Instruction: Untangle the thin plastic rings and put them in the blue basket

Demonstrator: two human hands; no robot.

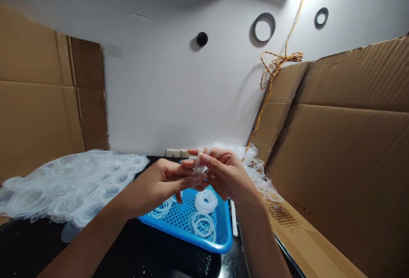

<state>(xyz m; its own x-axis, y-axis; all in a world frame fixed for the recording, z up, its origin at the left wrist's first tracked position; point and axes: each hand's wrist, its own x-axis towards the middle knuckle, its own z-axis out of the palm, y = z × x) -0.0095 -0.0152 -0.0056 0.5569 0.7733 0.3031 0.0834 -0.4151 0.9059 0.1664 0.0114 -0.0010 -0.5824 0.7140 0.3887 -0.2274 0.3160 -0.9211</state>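
Above a blue plastic basket [191, 238], my two hands meet around a few translucent white rings [198, 165]. My left hand [169, 179] has its fingers closed on the rings from the left. From the right, my right hand [225, 171] pinches the same rings between thumb and fingers. The exact number of rings is hard to make out. Inside the basket lie a neat coil of rings [206, 201], a looser bunch [203, 226] in front of it, and more rings [162, 209] partly hidden under my left hand.
A heap of bagged translucent rings [79, 184] covers the left of the black table [143, 252]. Loose rings [260, 175] pile up at the right. Cardboard panels [351, 141] stand on both sides. A yellow twisted cord [265, 103] hangs along the white wall [179, 86].
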